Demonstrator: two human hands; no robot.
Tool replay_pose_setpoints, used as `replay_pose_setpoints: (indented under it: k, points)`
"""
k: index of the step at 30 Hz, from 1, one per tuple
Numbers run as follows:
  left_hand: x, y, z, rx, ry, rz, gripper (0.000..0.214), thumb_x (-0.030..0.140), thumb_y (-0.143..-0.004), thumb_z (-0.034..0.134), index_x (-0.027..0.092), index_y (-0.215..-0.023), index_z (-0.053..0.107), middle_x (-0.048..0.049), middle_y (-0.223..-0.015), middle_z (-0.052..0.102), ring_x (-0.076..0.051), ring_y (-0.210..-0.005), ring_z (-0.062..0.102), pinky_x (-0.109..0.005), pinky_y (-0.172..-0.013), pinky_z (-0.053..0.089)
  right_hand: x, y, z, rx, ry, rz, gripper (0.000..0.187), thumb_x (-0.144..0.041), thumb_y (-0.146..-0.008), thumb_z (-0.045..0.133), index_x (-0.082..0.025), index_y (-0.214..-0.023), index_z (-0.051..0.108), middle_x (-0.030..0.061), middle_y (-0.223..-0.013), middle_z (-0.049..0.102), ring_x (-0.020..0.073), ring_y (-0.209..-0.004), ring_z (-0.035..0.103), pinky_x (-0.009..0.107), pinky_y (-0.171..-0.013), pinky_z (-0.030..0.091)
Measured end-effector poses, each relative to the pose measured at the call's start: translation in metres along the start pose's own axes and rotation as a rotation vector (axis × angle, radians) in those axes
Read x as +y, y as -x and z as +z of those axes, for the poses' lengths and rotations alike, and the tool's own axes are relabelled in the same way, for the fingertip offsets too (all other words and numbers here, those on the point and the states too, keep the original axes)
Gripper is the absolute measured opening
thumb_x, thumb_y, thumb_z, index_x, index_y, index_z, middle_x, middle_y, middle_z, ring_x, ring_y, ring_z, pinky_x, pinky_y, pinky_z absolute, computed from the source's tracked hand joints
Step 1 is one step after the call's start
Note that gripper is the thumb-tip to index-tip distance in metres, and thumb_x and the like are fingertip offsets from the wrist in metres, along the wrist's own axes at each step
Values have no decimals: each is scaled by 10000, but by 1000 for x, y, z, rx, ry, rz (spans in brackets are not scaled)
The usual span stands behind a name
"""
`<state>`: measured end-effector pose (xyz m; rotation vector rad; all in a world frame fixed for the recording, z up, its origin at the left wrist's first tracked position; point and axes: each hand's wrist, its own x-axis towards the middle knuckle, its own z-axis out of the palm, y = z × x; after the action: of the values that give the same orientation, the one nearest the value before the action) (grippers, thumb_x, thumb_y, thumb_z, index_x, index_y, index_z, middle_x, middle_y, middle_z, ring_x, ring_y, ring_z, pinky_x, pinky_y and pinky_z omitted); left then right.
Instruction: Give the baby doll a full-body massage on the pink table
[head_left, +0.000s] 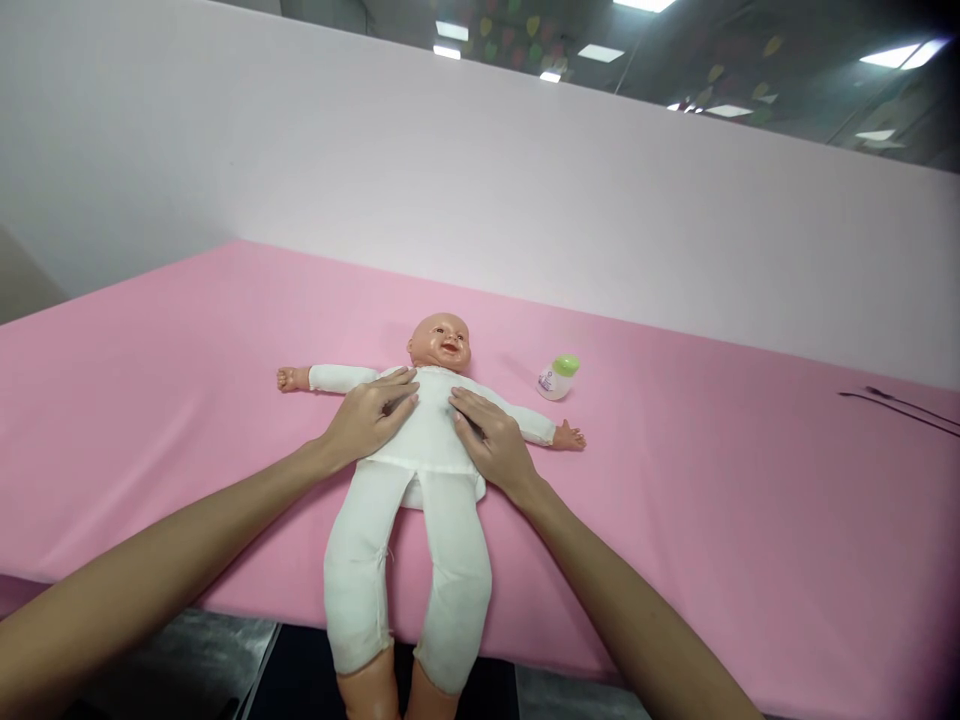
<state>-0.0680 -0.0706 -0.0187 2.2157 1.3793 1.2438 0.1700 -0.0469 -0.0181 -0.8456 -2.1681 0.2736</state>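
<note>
A baby doll point(420, 430) with a cloth body in white lies on its back, arms spread wide and face up. Its lower legs reach past the front edge of the pink-covered table point(675, 520). On the left of the doll's chest rests my left hand point(373, 412), fingers stretched out and lying flat. Opposite it, my right hand point(491, 437) lies on the other side of the chest, its fingers extended toward the middle. Both palms are hidden against the cloth. Beyond the doll's arm on the right is a small clear bottle point(557, 378) with a green cap.
A white wall panel point(480, 190) runs along the back of the table. Two thin dark cords point(900, 402) lie near the right edge. Below the front edge, a dark surface point(300, 670) shows beneath the doll's legs.
</note>
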Motion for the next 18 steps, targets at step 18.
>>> replay_pose_setpoints:
  k: [18]
  points:
    - [3, 1, 0, 51, -10, -2, 343, 331, -1011, 505, 203, -1222, 744, -78, -1384, 679, -278, -1377, 563, -441, -1108, 495, 4, -3, -3, 91, -219, 204, 324, -383, -1000, 566, -235, -1232, 738, 66, -1280, 742, 260, -1207, 689, 441, -1059, 549]
